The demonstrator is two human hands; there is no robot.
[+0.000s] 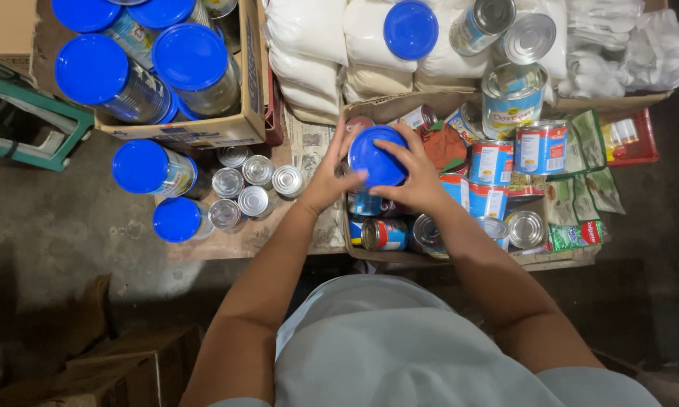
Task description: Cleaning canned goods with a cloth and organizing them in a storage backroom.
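Both my hands hold one blue-lidded jar (376, 155) over a cardboard box (388, 108) of tins. My left hand (330, 175) grips its left side. My right hand (417, 175) wraps the lid's right side from above. Under the jar lie red, white and blue tins (385, 234), some on their sides. More such tins (540, 147) stand upright to the right in the same box.
A cardboard box (226, 130) of blue-lidded jars stands at upper left. Two more jars (152, 169) and several small silver tins (250, 186) stand below it. White sacks (309, 45) are stacked at the back, green packets (575, 202) lie at right, and a green crate (24, 120) sits far left.
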